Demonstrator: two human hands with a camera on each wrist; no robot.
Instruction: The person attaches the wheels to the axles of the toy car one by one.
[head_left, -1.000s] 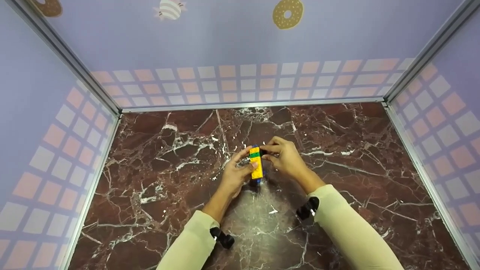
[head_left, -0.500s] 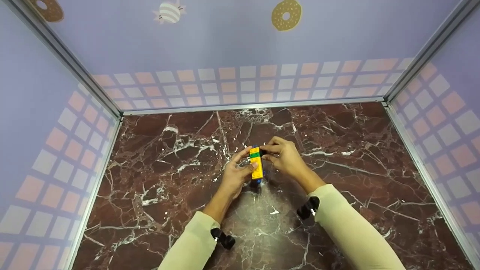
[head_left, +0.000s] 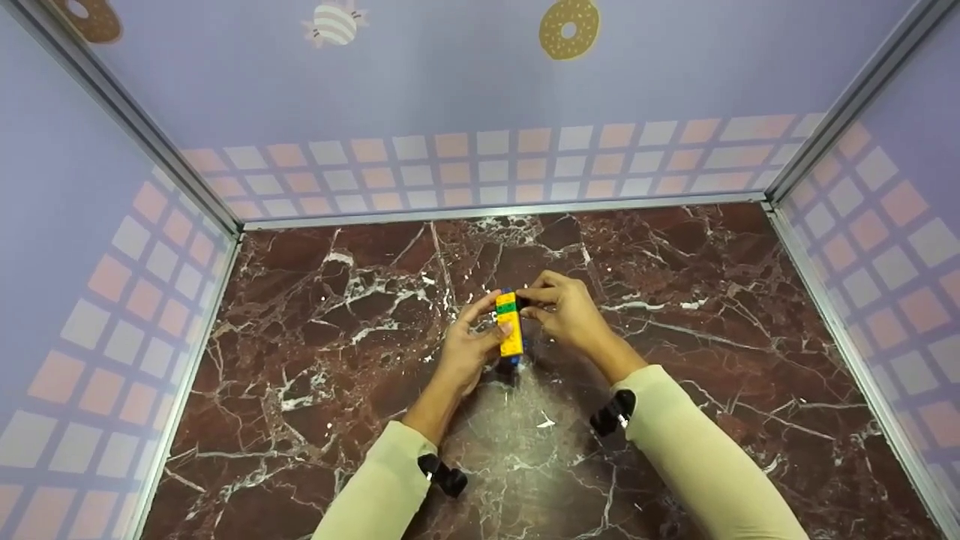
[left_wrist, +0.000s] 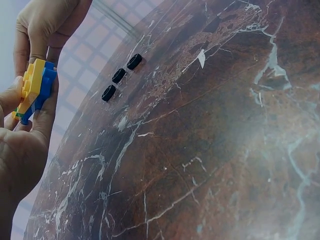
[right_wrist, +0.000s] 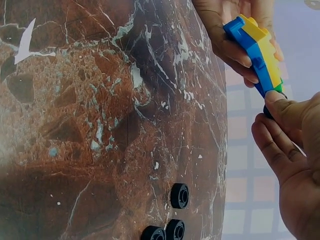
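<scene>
My left hand (head_left: 466, 351) grips a toy brick car, its thumb on the yellow bricks (head_left: 511, 346) and its fingers around the far side. A green brick (head_left: 506, 307) sits between yellow ones near the far end. Below them runs the blue base (right_wrist: 251, 49), seen from the side in the right wrist view. At the base's far end, my right hand (head_left: 576, 313) pinches a small black wheel (right_wrist: 268, 112) between thumb and fingers, against the car's right side. The fingers mostly cover this wheel.
Three loose black wheels lie on the marbled table, seen in both wrist views; one wheel (left_wrist: 134, 61) stands at the end of their row in the left wrist view. Purple panels with a metal edge (head_left: 375, 219) bound the table at back and sides.
Both hands and the car stay almost where they were, with only a very slight shift in the head view. The grips look the same.
</scene>
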